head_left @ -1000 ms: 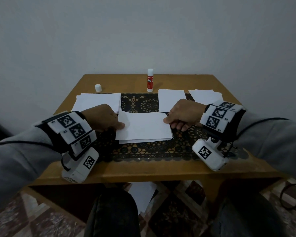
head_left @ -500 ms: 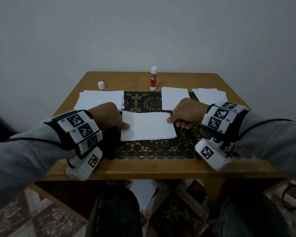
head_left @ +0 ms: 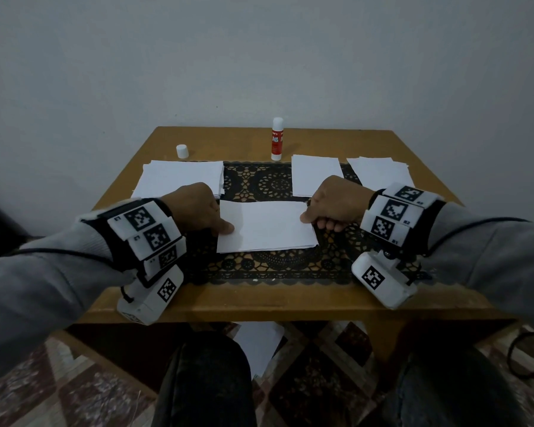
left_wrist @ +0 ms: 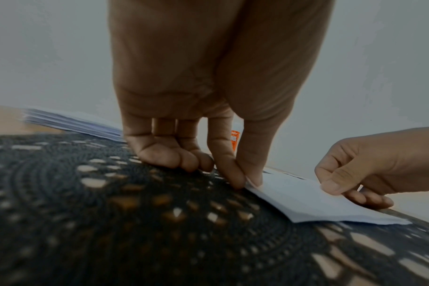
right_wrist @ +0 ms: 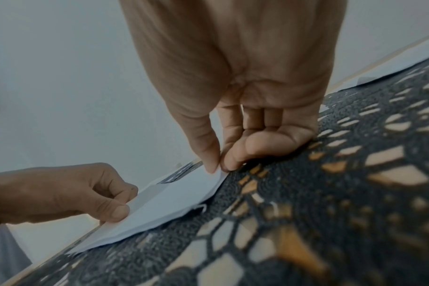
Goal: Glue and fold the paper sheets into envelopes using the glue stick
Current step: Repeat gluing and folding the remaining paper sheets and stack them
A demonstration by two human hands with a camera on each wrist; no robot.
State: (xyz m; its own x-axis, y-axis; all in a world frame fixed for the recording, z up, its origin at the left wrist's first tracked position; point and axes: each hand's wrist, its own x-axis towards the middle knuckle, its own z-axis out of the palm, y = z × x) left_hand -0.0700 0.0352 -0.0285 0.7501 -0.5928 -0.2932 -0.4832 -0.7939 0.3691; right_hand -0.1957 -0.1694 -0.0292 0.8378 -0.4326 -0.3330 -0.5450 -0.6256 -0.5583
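Head view shows your sheet (head_left: 267,227) lying flat on the dark lace mat (head_left: 278,266) in the middle of the table (head_left: 259,302), a white rectangle, wider than deep, with what looks like a second layer peeking out along its near edge; the wrist views are too soft to say how many layers there are. Count what else is up there: one glue stick (head_left: 277,139) standing upright at the far edge, red label, white top; one small white cap (head_left: 182,151) well to its left; one stack (head_left: 179,181) of sheets far left; one single white piece (head_left: 316,175) far right of centre, and one more pile (head_left: 379,172) beyond it at the right edge. Your left hand (head_left: 198,214) pinches the sheet's left edge between thumb and forefinger, and in the left wrist view the other fingers (left_wrist: 174,156) are curled with their tips down on the mat. Your right hand (head_left: 336,203) pinches the right edge the same way, thumb on top, forefinger below, remaining fingers (right_wrist: 265,144) curled and resting on the mat. Both hands grip the same sheet, one at each short end.
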